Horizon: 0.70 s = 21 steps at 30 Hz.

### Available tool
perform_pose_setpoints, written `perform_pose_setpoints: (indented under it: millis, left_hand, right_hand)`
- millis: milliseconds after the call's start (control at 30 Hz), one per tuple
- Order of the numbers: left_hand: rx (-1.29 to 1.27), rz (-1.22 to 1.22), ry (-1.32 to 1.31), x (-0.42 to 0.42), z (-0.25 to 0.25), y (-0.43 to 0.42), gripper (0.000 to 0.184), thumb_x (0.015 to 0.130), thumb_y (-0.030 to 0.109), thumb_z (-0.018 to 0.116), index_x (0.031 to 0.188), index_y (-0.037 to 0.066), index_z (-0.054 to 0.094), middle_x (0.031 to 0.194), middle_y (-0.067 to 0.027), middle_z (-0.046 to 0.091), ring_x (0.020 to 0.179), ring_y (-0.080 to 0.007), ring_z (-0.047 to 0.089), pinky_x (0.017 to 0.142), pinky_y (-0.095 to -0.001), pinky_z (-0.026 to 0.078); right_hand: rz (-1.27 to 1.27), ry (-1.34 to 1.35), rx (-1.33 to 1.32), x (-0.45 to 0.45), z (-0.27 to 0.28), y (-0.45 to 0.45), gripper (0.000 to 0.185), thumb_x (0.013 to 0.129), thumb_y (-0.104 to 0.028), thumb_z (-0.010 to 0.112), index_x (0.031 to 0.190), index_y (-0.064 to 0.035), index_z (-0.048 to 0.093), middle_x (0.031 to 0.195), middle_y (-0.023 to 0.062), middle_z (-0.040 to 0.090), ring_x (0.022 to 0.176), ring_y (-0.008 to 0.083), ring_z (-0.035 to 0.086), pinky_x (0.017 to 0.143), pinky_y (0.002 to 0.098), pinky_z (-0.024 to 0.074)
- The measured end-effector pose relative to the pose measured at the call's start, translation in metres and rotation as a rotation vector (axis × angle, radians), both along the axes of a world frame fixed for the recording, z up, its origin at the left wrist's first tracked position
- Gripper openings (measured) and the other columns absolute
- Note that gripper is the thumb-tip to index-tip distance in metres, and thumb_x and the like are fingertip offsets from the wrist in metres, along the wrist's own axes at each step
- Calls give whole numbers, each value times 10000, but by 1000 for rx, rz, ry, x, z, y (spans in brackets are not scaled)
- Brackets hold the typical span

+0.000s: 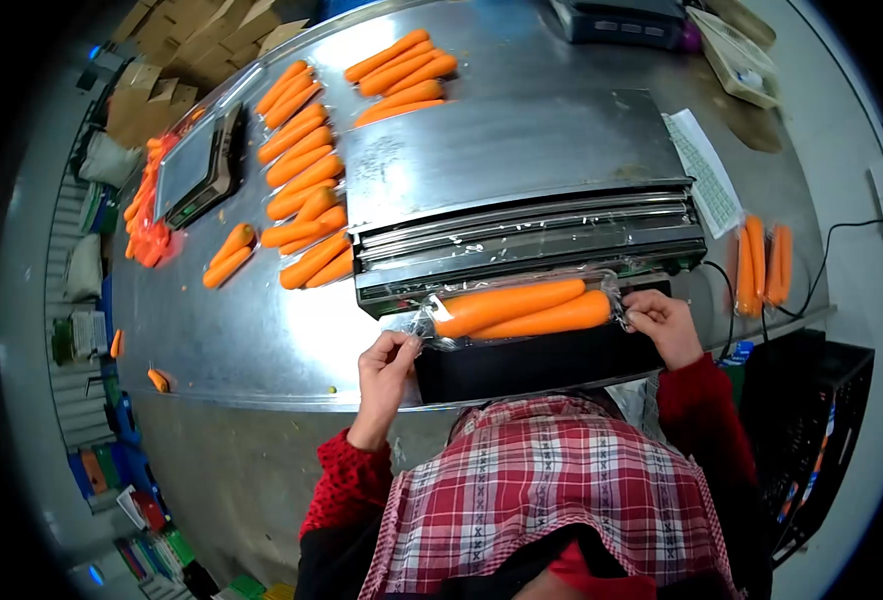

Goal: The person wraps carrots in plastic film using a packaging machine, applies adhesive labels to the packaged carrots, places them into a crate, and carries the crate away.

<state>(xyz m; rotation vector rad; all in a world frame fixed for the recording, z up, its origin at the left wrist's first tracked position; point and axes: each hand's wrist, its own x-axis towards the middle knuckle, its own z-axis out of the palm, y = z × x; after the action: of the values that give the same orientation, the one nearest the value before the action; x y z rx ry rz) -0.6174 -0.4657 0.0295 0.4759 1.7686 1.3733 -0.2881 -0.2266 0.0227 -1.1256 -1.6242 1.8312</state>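
Observation:
Two large carrots [522,310] lie side by side in clear plastic film, in front of a metal film wrapping machine [522,150] and over its black front plate [542,368]. My left hand [387,375] pinches the gathered film at the carrots' left end. At their right end, my right hand [662,322] is closed on the film with thumb and fingers together. The film looks bunched at both ends. Along the machine's front edge run metal bars with shiny scraps of film on them.
Wrapped carrots [302,165] lie in a column left of the machine, with more carrots [402,70] behind it. A scale [200,165] stands at left beside a red net bag of carrots [147,225]. Carrot packs [762,262], a paper sheet [704,170] and a cable [830,255] are at right.

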Motion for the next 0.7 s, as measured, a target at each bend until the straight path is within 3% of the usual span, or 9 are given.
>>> perform_pose_setpoints:
  millis: [100,167,200,267,433,533,600,633,700]
  left_hand:
    - [81,70,15,10,-3,-5,85,922,73,621,847,33,620,731,39,551,668,-28,474,604,-191,381]
    - [205,179,303,21,-3,-1,100,927,64,606,835,25,609,749,30,552,666,-41,477,616,-196,393]
    - [170,200,210,22,-2,-1,119,943,80,583,840,23,603,750,17,545,676,-47,490,638,-202,412]
    - [188,344,-77,23,-22,-3,145,961,105,559,839,31,581,723,9,534,633,-50,493,588,-202,412]
    - [185,393,39,35,-21,4,203,1003,196,508,855,63,544,621,24,460,465,-29,361,416,-185,286]
    - [177,415,22,38,-17,8,201,1002,208,512,865,66,550,606,38,432,463,-21,345,409,-182,271]
    - [165,428,18,34,-17,10,200,1000,216,517,871,68,555,595,46,412,461,-18,336,403,-184,260]
    - [167,482,-17,33,-21,9,198,998,229,521,891,66,557,586,56,389,454,-14,319,393,-188,241]
    - [149,612,-42,26,-19,3,197,994,246,528,931,61,554,567,72,342,438,-9,284,376,-195,204]
  right_hand:
    - [-154,83,-61,2,-6,-4,119,915,-45,586,970,61,588,731,78,560,626,129,540,575,245,460]
    - [-230,95,-133,-5,-5,-7,124,926,-59,572,969,58,582,714,70,541,605,121,514,544,246,435]
    - [-331,98,-192,-3,0,-8,132,937,-73,559,967,55,575,697,63,522,584,114,488,514,248,409]
    - [-365,183,-303,-7,0,-8,171,945,-109,565,960,61,576,659,40,473,539,110,427,477,253,358]
    - [-427,239,-321,21,16,13,218,965,-154,545,965,60,588,621,-8,436,505,56,379,452,206,305]
    - [73,-408,-101,10,43,-6,252,902,-251,643,806,-19,660,658,4,576,541,38,469,467,196,347]
    - [268,-298,110,6,13,-28,223,894,-225,653,821,-14,660,676,-6,587,521,38,446,452,207,336]
    - [293,-268,-25,5,10,-31,190,884,-188,660,823,-8,652,653,-16,559,510,37,430,450,206,326]
    - [109,-249,-66,12,11,-37,181,887,-175,656,819,-7,643,641,-21,539,509,36,425,455,203,322]
